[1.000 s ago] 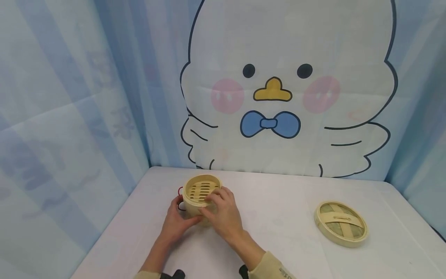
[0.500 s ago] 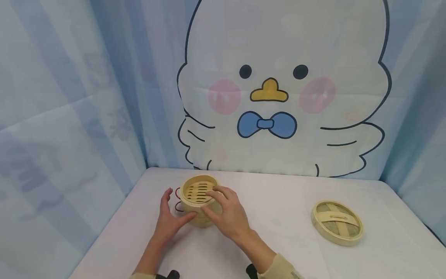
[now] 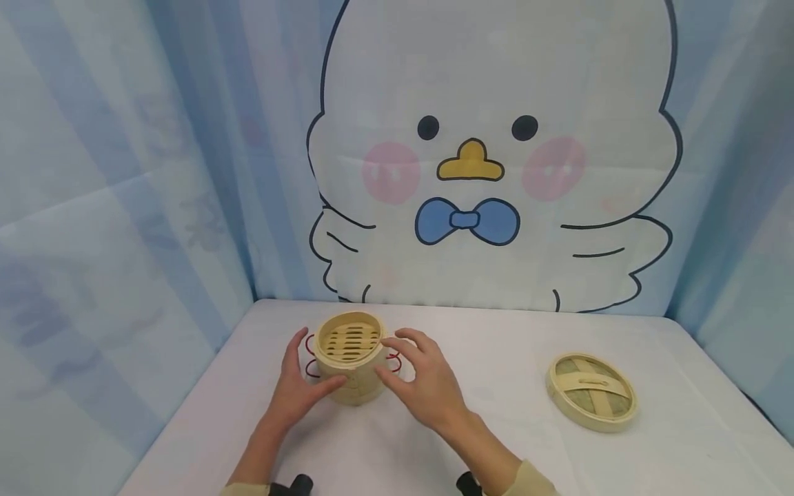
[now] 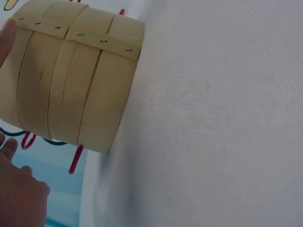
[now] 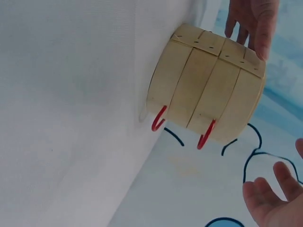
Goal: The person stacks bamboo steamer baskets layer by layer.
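Observation:
In the head view a round bamboo steamer (image 3: pixel 350 372) of two stacked tiers stands upright, its slatted top uncovered. Red loop handles stick out at both sides. My left hand (image 3: pixel 298 389) is spread around its left side; the thumb tip lies at the front wall, and I cannot tell if it presses. To the right, my right hand (image 3: pixel 428 382) has its fingers spread and bent, a small way off the wall. The right wrist view shows the stacked tiers (image 5: pixel 203 85) between both hands. A bamboo lid (image 3: pixel 592 393) with a strap handle lies far to the right.
A white-covered table (image 3: pixel 484 358) carries the steamer and lid. Behind it hangs a curtain (image 3: pixel 496 69) printed with a cartoon bird, and blue-patterned curtains (image 3: pixel 124 207) close off the sides.
My right hand has drawn away from the steamer's rim to the right. My left fingers have come off the left side and spread. The whole scene has shifted slightly left.

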Demonstrator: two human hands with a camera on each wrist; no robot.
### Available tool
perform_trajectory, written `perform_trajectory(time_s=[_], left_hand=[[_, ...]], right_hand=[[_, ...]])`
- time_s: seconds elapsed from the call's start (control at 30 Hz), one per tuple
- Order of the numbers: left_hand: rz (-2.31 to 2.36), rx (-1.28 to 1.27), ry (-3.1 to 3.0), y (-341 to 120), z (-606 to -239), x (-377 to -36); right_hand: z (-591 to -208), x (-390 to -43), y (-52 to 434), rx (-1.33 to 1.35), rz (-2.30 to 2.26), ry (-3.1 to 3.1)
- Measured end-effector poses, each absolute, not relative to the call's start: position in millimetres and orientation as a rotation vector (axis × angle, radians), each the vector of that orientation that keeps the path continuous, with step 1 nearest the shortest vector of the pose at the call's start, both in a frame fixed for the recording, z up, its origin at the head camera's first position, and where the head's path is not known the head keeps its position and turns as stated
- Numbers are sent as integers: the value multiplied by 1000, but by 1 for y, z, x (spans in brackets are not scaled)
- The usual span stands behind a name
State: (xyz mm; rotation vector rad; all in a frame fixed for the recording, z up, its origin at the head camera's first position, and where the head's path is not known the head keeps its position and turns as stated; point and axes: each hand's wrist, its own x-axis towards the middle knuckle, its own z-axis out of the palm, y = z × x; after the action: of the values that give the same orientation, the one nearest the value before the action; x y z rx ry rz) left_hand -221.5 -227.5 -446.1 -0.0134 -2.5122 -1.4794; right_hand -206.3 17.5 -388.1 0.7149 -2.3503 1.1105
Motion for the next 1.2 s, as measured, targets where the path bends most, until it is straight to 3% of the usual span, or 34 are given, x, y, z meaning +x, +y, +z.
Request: perform_trajectory(time_s=[1.2], left_hand=[[-1552,-53,-2585,-225,-444,-232]], right_hand=[[-382,-198,124,540,984,-2292]])
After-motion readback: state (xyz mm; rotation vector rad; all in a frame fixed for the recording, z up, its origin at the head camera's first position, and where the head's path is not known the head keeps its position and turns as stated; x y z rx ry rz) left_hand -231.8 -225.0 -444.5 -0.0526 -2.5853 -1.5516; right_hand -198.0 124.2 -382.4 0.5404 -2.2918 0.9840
